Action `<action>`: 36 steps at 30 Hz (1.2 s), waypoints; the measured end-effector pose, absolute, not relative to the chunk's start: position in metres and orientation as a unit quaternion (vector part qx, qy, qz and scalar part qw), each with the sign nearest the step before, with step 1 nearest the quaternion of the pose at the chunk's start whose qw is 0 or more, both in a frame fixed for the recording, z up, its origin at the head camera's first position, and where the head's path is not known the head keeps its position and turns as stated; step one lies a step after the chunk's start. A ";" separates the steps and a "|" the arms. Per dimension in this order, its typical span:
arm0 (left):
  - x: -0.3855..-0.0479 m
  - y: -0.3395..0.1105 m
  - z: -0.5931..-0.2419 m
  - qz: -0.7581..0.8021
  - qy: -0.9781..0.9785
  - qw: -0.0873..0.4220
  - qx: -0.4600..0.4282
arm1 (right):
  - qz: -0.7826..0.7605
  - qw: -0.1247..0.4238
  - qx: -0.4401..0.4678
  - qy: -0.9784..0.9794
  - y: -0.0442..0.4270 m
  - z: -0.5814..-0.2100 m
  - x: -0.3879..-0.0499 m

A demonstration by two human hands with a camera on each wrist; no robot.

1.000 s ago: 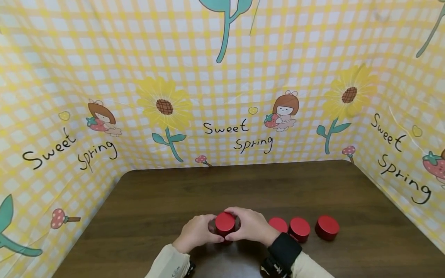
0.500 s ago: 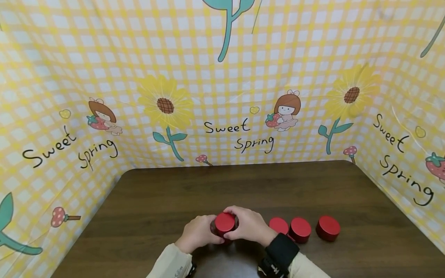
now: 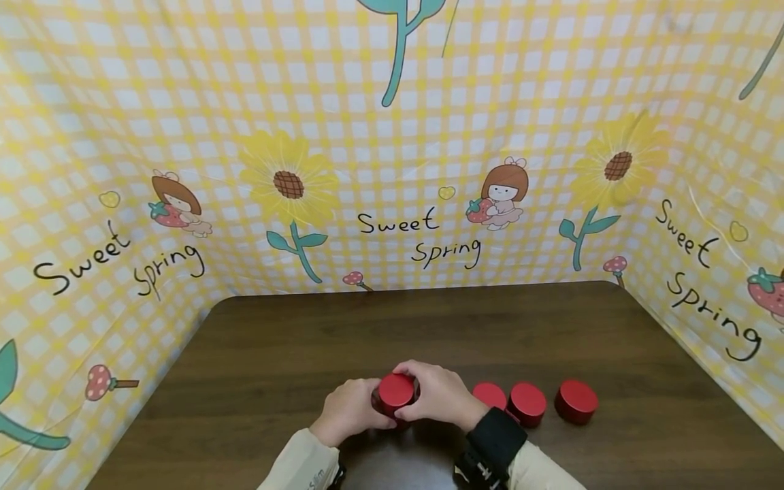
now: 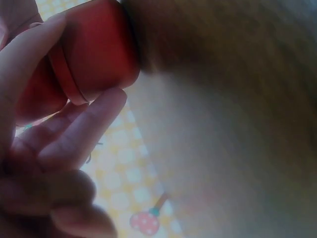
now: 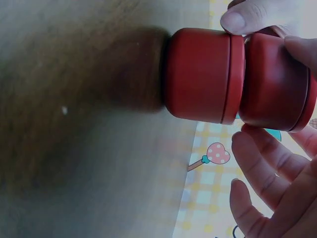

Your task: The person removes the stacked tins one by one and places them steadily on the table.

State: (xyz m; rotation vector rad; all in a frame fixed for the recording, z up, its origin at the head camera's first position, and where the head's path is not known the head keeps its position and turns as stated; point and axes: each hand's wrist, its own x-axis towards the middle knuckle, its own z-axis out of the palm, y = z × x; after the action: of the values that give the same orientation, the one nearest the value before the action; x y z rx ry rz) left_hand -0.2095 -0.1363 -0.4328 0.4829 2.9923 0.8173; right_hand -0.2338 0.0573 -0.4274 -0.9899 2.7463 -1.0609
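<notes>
Two red lidded tins stand one above the other at the middle front of the table. My right hand (image 3: 447,398) grips the upper tin (image 5: 277,82) between thumb and fingers. The lower tin (image 5: 200,74) rests upright on the table, and my left hand (image 3: 346,412) holds it near its lid. In the right wrist view the upper tin sits on the lower one's lid, slightly tilted and a little offset. From the head view, the upper tin's lid shows best; my fingers hide much of the lower tin.
To the right stand more red tins: a near one (image 3: 488,396) partly behind my right wrist, a middle one (image 3: 528,405) and a far one (image 3: 577,401). The brown wooden table (image 3: 306,333) is bordered by a yellow checked cloth (image 3: 392,156) at the back and sides.
My right hand and its thumb have risen very slightly at the upper tin. The left hand keeps its place, and the other tins have not moved.
</notes>
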 end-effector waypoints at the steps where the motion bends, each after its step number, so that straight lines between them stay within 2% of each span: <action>1: -0.209 -0.136 -0.433 0.261 0.953 0.002 0.154 | -0.342 0.018 -0.319 0.884 0.058 -0.427 -0.234; 18: -0.212 -0.138 -0.432 0.297 0.941 0.051 0.155 | -0.321 0.001 -0.310 0.895 0.083 -0.416 -0.237; 36: -0.211 -0.137 -0.430 0.286 0.945 0.057 0.149 | -0.320 0.006 -0.290 0.902 0.099 -0.413 -0.235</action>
State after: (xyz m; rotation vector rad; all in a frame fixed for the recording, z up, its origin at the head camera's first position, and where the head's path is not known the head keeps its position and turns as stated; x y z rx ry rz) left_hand -0.2111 -0.1368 -0.4301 0.4534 2.8653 0.8682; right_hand -0.2352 0.0988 -0.4130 -0.9075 2.8233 -1.0004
